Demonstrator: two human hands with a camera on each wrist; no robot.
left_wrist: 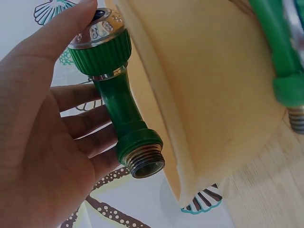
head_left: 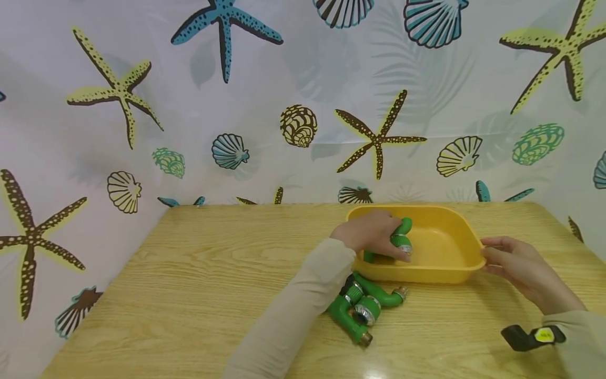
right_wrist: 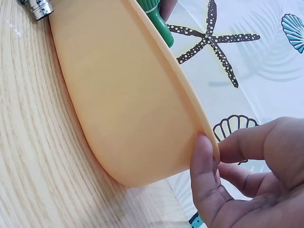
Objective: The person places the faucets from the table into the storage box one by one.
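Holding 1 green hose connector (head_left: 401, 239) inside our yellow basin (head_left: 450, 273), left hand (head_left: 369, 231) fingers curling round it, right hand (head_left: 521, 266) pinching the right rim, 3 connectors (head_left: 364, 308) lying near us.

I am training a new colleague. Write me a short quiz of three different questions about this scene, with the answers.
1. True or false: the left hand holds a green hose connector over the yellow basin.
2. Multiple choice: where is the right hand's grip? A) on the basin's rim B) on a connector on the table C) on nothing
3. Fill in the missing word: more green hose connectors lie on the wooden ___, in front of the basin.

Key: 1 true; 2 A, thumb and fingers pinch the rim; 3 table.
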